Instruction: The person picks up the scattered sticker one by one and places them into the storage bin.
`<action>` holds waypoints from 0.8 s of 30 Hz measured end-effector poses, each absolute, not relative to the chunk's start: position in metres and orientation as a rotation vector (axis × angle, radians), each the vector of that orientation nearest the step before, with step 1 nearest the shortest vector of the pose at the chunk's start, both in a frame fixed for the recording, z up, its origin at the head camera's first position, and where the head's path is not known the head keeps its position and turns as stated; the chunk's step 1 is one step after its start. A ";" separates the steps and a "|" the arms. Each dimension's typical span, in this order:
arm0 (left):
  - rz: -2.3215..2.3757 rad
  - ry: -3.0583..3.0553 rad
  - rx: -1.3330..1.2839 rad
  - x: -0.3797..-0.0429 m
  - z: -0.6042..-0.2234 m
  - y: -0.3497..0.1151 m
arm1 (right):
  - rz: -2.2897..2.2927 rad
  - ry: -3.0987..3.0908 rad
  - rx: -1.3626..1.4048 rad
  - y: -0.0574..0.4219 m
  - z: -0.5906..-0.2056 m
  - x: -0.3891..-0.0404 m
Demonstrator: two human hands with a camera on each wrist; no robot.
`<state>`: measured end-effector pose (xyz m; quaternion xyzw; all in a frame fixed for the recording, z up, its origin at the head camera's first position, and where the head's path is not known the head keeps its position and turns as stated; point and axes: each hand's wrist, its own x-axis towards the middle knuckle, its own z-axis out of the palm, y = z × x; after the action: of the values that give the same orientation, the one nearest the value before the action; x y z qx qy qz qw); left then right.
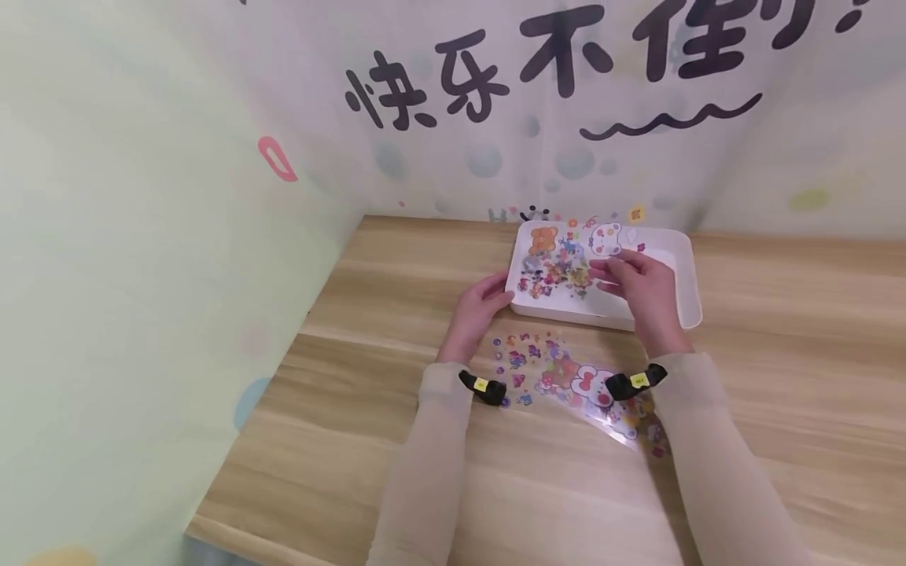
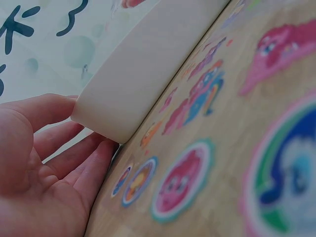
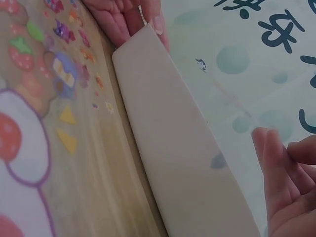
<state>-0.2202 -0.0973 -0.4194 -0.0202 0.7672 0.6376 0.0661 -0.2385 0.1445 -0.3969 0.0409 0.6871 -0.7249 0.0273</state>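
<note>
- Pinching clear film between thumb and fingertips: right hand (image 1: 640,287), raised over the right half of the white tray (image 1: 690,283), wrist bent inward, forearm coming in from lower right.
- Held thing looks like a clear sticker sheet (image 1: 575,250), above/inside tray; orange bear, white bear face, small colourful figures on it. Can't tell whether more than one sheet overlaps there.
- Left hand (image 1: 477,310) grips the tray's front-left corner, thumb at the rim, other fingers round the left end; forearm angled up from bottom centre.
- Tray sits flat on the wood-grain table (image 1: 354,409), long side toward person, near the printed backdrop (image 1: 481,47).
- On table in front of tray: pony sticker sheet (image 1: 518,360) on left, bunny sticker sheet (image 1: 591,385) on right, partly under right wrist.
- Beige sleeves (image 1: 432,464), black wrist straps (image 1: 483,387) with yellow labels: head view only.
- Left wrist view: fingers spread below the tray corner, round pony badges close up; head view too small for those.
- Right wrist view: thumb-to-finger pinch clear, film nearly invisible against backdrop; tray's outer wall blocks its inside, which only head view shows.
</note>
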 end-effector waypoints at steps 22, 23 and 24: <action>1.981 2.335 -0.031 -0.233 -0.452 -0.101 | -1.990 2.379 -0.001 0.151 -0.454 -0.263; 1.982 2.334 -0.033 -0.233 -0.452 -0.101 | -1.968 2.388 -0.001 0.149 -0.446 -0.258; 1.984 2.330 -0.036 -0.233 -0.452 -0.101 | -1.956 2.383 0.000 0.147 -0.438 -0.253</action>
<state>-0.2331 -0.1013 -0.4518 -0.0118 0.7607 0.6477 0.0403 -0.2533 0.1467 -0.4384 0.0000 0.7726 -0.6342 0.0294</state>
